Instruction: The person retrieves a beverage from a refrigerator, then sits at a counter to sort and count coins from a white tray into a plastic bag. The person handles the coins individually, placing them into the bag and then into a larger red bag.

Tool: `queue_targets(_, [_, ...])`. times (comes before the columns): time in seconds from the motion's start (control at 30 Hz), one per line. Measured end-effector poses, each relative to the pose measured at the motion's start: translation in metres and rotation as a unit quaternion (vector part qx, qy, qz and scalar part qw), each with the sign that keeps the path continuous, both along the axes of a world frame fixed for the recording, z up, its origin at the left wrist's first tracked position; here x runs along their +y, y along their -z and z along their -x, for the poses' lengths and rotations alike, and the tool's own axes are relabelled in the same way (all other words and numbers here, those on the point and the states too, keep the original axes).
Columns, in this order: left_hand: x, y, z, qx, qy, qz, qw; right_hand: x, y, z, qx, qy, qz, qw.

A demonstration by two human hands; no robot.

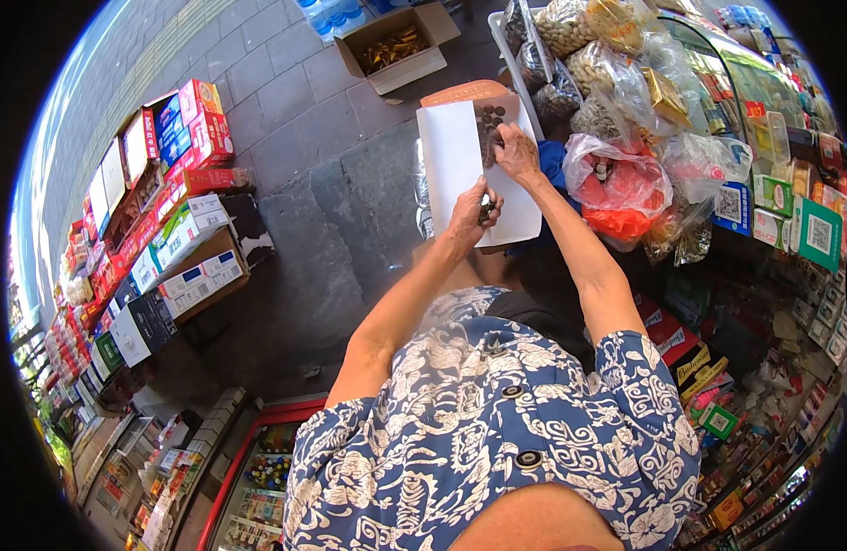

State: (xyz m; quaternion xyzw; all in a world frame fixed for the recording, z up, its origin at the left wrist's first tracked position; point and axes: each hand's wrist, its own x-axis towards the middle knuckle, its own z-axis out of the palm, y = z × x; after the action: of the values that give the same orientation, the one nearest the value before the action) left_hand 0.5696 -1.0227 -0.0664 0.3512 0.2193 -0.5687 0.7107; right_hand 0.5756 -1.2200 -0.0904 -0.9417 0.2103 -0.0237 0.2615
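In front of my torso is a cardboard box or board with a white surface (453, 155) on its left and a brown strip on its right. Several small dark round pieces (491, 118), perhaps coins, lie on the brown strip. My right hand (516, 156) reaches onto that strip with its fingertips down among the pieces; whether it grips one cannot be told. Curled over the white part's lower edge, my left hand (474, 210) holds a small bunch of shiny round pieces (487, 206). An orange printed flap (465, 91) sticks out beyond the far edge.
An opened carton (434, 67) with gold-wrapped items stands ahead on the paving. To the right are bagged dried goods in a white crate (498, 34), a red plastic bag (620, 200) and a glass display case (761, 76). Stacked product boxes (189, 227) line the left.
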Motion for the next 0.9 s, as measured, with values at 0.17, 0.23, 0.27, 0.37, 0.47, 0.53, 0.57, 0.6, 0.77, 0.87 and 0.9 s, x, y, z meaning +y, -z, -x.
queue_targets(0.17, [-0.001,0.001,0.001,-0.013,0.007,-0.004,1.000,0.000,-0.006,0.010,-0.059,0.008,-0.057,0.997])
queue_targets(0.23, [0.000,0.000,0.001,-0.016,0.011,0.005,1.000,-0.001,-0.011,0.018,-0.087,0.032,-0.123,0.988])
queue_targets(0.27, [0.002,0.000,0.002,-0.018,0.011,0.010,1.000,0.002,-0.017,0.023,-0.105,0.051,-0.161,0.980])
queue_targets(0.37, [0.005,0.002,0.007,-0.025,0.008,0.016,1.000,0.008,-0.042,0.040,-0.117,0.072,-0.259,0.956])
queue_targets(0.47, [0.008,-0.002,0.007,-0.020,0.002,0.001,1.000,0.021,-0.074,0.057,-0.059,0.057,-0.409,0.909])
queue_targets(0.53, [0.007,-0.010,0.005,-0.015,-0.003,-0.008,1.000,0.032,-0.090,0.064,-0.021,0.021,-0.521,0.853])
queue_targets(0.57, [0.007,-0.010,0.006,-0.011,-0.003,-0.013,1.000,0.034,-0.090,0.067,-0.032,-0.013,-0.471,0.881])
queue_targets(0.6, [0.007,-0.009,0.006,-0.014,0.000,-0.006,1.000,0.034,-0.087,0.065,-0.047,-0.005,-0.421,0.906])
queue_targets(0.77, [0.010,0.001,0.005,-0.019,0.005,0.047,0.999,0.014,-0.038,0.039,-0.081,-0.041,-0.120,0.989])
queue_targets(0.87, [0.010,0.002,0.005,-0.015,0.006,0.037,0.999,0.012,-0.022,0.032,-0.015,-0.079,-0.033,0.996])
queue_targets(0.9, [0.010,0.001,0.004,-0.014,0.009,0.035,0.999,0.012,-0.018,0.032,0.004,-0.084,-0.016,0.996])
